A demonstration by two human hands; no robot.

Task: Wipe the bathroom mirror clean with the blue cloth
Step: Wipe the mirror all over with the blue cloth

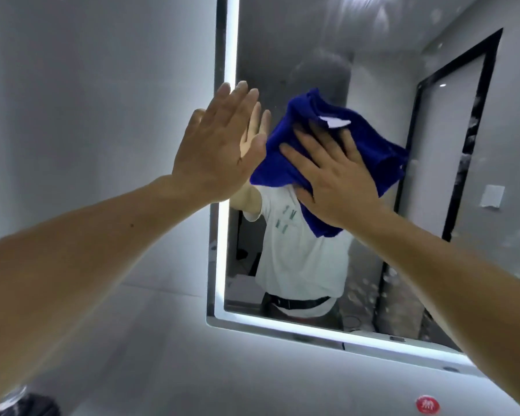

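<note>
Wiping step, in the middle of the frame. Right hand point(336, 178) flat, fingers straight and spread, pressing the cloth point(312, 151) onto the mirror point(312, 64). Not curled round it, just pushing. Cloth bunched up, blue, sitting on the glass a bit above the middle, with a small white tag showing near the top. Left hand point(219, 145) flat too, fingers straight, holding nothing, laid at the mirror's left edge by the glowing strip point(231, 40); looks like it touches the glass there, but hard to be sure. Foggy smears and spots seen at the top of the frame and down the right side, plus more dots near the lower right corner. So lots left to clean, probably. To do this step well: keep the palm flat and push evenly, so the whole cloth rubs and not just one lump. Go in slow rows, side to side, each row a little over the last one. Start high and work down, so drips do not fall on clean parts. Spread the cloth out flatter first, maybe, for a wider swipe. Turn to a fresh side when it gets dirty. Best to lift the bare hand off the glass, since it could leave prints. Press gently near the lit edge.
</note>
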